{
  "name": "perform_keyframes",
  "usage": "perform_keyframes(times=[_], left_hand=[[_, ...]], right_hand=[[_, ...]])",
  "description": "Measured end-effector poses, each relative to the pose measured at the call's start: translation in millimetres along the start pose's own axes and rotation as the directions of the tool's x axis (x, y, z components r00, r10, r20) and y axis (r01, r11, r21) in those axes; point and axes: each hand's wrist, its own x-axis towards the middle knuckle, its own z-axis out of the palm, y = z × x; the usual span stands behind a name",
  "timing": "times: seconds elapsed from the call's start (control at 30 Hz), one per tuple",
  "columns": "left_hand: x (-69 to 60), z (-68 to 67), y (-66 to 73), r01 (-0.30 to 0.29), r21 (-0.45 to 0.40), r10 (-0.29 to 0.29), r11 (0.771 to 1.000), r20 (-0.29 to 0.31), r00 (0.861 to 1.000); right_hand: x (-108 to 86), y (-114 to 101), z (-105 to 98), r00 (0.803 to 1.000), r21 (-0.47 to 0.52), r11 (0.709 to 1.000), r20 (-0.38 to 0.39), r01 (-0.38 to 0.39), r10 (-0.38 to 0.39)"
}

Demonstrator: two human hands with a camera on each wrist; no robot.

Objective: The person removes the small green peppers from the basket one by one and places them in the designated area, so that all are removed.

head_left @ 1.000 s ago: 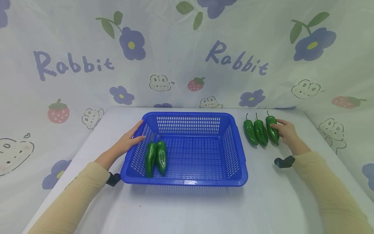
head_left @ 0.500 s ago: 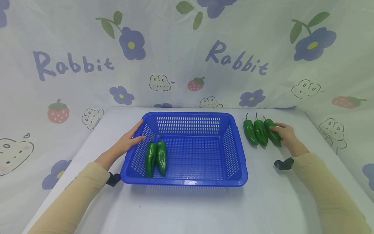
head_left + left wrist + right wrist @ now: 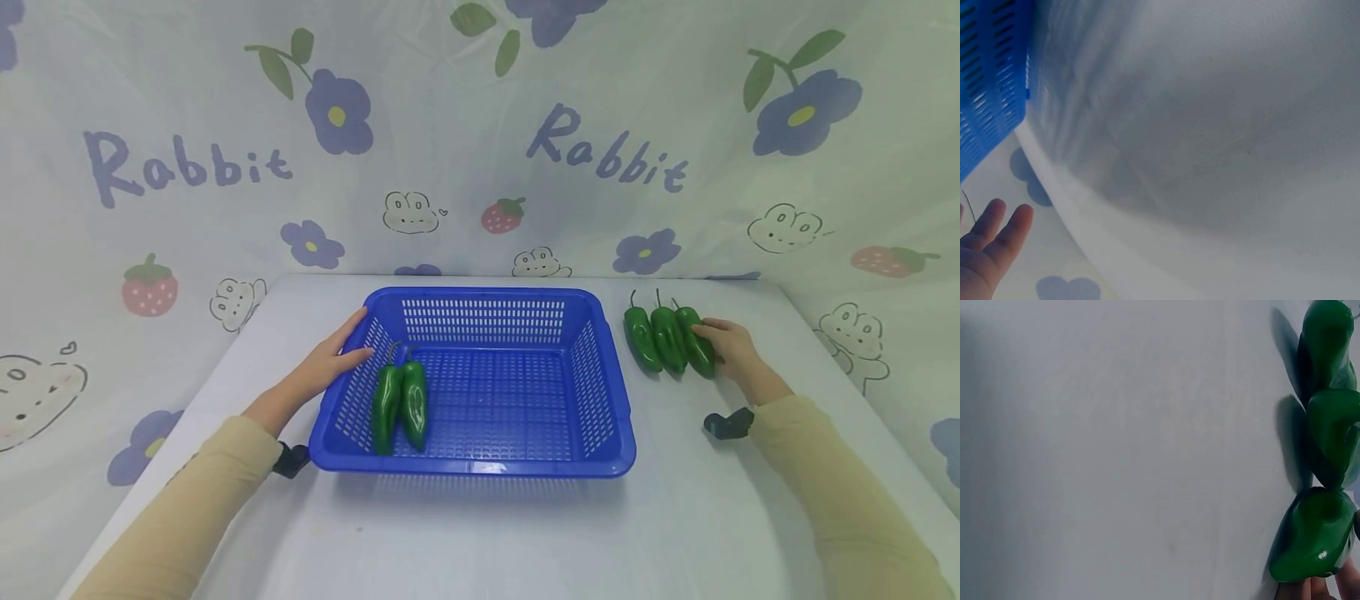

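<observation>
My right hand [image 3: 733, 346] holds the rightmost green pepper [image 3: 695, 343] with thumb and fingers; in the right wrist view its fingers [image 3: 1310, 589] show at the pepper's near side. That pepper lies close beside the middle green pepper [image 3: 667, 340], and the left green pepper [image 3: 642, 339] completes the row on the table. My left hand [image 3: 330, 362] rests on the left rim of a blue plastic basket [image 3: 480, 468], thumb over the edge. In the left wrist view, its fingers [image 3: 1013, 234] extend loosely outside the perforated wall. Two green peppers [image 3: 386, 408] lie side by side in the basket's left part.
A white cloth covers the table [image 3: 480, 542]. Behind it hangs a pale curtain [image 3: 480, 125] printed with flowers, rabbits and strawberries. The basket stands in the middle, left of the row of peppers, with bare floor inside it to the right of its two peppers.
My right hand has shifted the rightmost pepper slightly down and left, so it now lies tilted close to the middle one. The left hand and basket have stayed put.
</observation>
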Motion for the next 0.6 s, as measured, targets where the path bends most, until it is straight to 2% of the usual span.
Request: perform_keyframes(times=[0.33, 0.6], left_hand=[[0.2, -0.3, -0.1, 0.000, -0.003, 0.000, 1.000, -0.003, 1.000], [-0.1, -0.6, 1.1, -0.002, 0.002, 0.002, 1.000, -0.002, 1.000]], right_hand=[[0.8, -0.9, -7.0, 1.000, -0.013, 1.000, -0.015, 0.016, -0.017], [-5.1, -12.3, -17.1, 0.999, -0.008, 0.999, 0.001, 0.045, -0.045]])
